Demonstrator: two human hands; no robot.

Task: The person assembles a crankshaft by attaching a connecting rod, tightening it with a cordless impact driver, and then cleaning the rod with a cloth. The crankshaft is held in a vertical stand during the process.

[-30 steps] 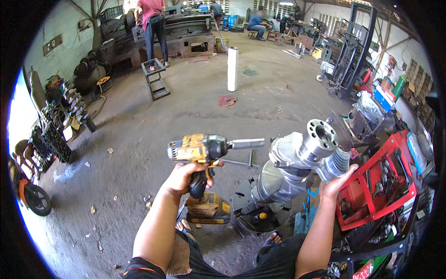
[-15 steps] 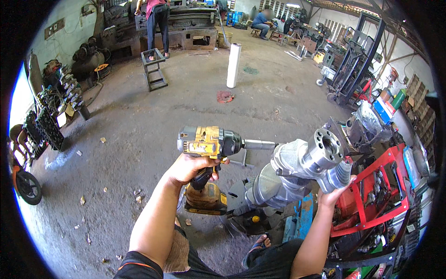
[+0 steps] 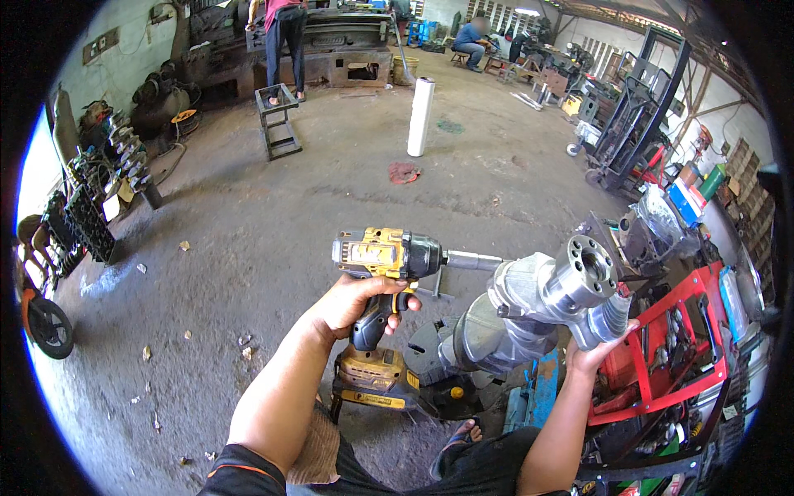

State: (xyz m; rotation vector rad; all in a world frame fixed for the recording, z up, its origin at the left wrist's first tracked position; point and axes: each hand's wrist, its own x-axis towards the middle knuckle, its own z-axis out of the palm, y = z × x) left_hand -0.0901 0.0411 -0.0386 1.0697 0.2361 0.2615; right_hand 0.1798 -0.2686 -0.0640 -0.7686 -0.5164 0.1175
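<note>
My left hand (image 3: 361,306) is wrapped round the grip of a yellow and black cordless impact wrench (image 3: 385,253), fingers by its trigger. A long silver socket (image 3: 474,260) on its nose reaches right to the side of a large grey metal part (image 3: 517,291) that looks like a crankshaft. Whether the socket sits on a bolt there is hidden. The part stands tilted, its round flange (image 3: 585,266) with a ring of holes facing up. My right hand (image 3: 592,354) is closed from below round the part's ribbed, tapered side piece (image 3: 610,316); most of its fingers are hidden.
A red metal frame (image 3: 653,355) with tools stands right, beside a blue metal piece (image 3: 539,384). Ahead are a white roll (image 3: 420,117), a red rag (image 3: 404,172) and a metal stand (image 3: 279,124). A forklift-like lifter (image 3: 641,103) stands far right. Two people are farther back.
My left hand and the impact wrench have shifted slightly right and down, the wrench's battery end swinging lower. The right hand keeps its place on the metal part.
</note>
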